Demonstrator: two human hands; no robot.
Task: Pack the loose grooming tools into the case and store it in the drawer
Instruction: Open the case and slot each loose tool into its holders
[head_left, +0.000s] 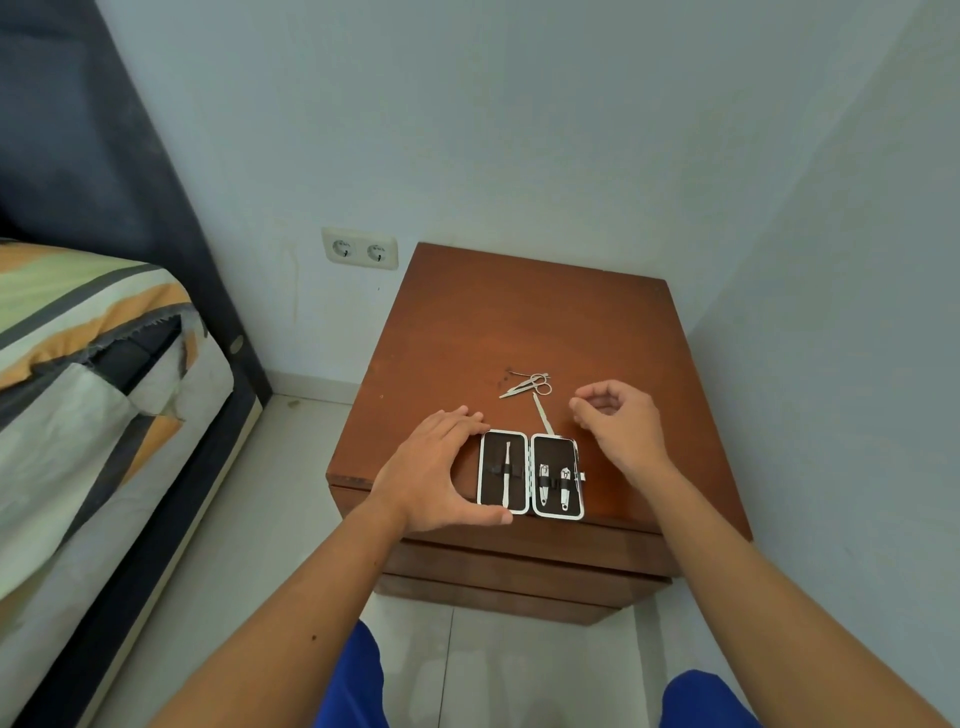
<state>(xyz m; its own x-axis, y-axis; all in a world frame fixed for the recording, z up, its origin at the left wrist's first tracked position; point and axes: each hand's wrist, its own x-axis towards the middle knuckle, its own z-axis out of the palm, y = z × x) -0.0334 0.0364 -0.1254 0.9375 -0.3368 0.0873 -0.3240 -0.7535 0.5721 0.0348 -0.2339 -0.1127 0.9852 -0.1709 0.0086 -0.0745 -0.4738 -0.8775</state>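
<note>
The case (530, 475) lies open on the nightstand (493, 322), gripped at its left edge by the left hand (431, 467). The right hand (621, 421) hovers loosely curled, empty, by the loose file (543, 420) and scissors (530, 383) (thin, flat metal), so packing seems midway; next needs a fingertip pinch.

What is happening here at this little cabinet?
A person is packing a grooming set on a wooden nightstand. The left hand holds the open case, which already has three tools strapped in. The right hand hovers empty, loosely curled, beside a slim tool; small scissors lie further back, both loose.
</note>
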